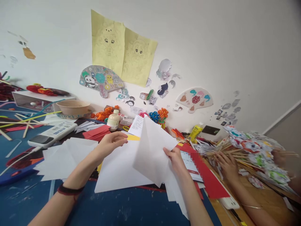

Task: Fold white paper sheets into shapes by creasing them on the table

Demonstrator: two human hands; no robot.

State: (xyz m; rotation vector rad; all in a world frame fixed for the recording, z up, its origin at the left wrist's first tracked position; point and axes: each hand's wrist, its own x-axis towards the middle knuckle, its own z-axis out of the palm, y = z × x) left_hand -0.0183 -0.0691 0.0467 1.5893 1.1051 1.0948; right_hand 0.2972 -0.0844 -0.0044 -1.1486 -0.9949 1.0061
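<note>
My right hand [175,155] grips a folded sheet of white paper [151,150] by its right side, thumb on the near face. The sheet is raised and creased, above a larger flat white sheet [117,172] on the table. To the left, my left hand [114,141] hovers over the flat sheet with fingers loosely bent and nothing visible in them. More white paper [174,188] hangs below and beside my right hand. A pile of folded white sheets [68,155] lies beyond my left forearm, next to a stack of red paper [96,133].
A white device with a cable [53,133], a beige bowl [74,106] and a cream bottle [113,121] stand at the left and back. A screen [190,166] and red sheet [210,179] lie right. Another person's hand [227,164] touches sticks [219,149].
</note>
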